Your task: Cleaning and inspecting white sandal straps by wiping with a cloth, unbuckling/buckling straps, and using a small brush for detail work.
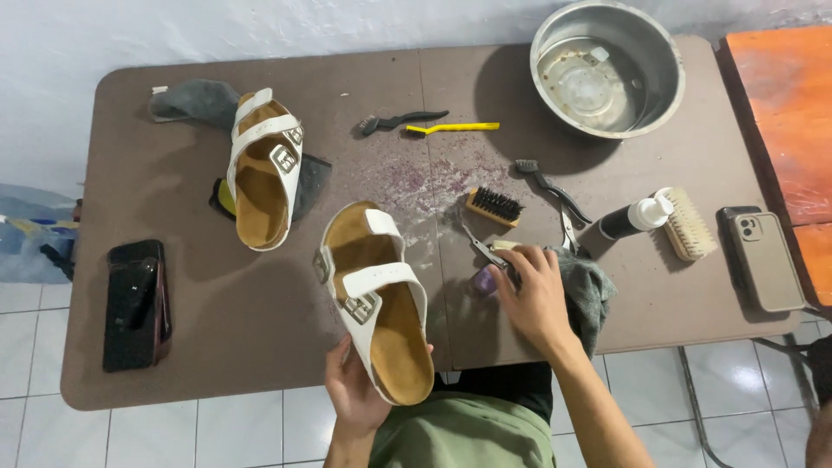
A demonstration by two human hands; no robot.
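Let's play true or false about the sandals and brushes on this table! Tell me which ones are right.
1. The left hand holds a white sandal. True.
2. Both sandals are in the hands. False: the other sandal lies on the table.
3. The right hand rests by a grey cloth. True.
4. The metal bowl is full of shoes. False: no shoes are in it.

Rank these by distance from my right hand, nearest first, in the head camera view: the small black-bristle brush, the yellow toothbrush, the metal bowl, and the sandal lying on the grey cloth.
From the right hand:
1. Small black-bristle brush, just above the hand.
2. Yellow toothbrush, farther up, mid-table.
3. Metal bowl at the far right, and sandal on the grey cloth at the far left: too close to call.
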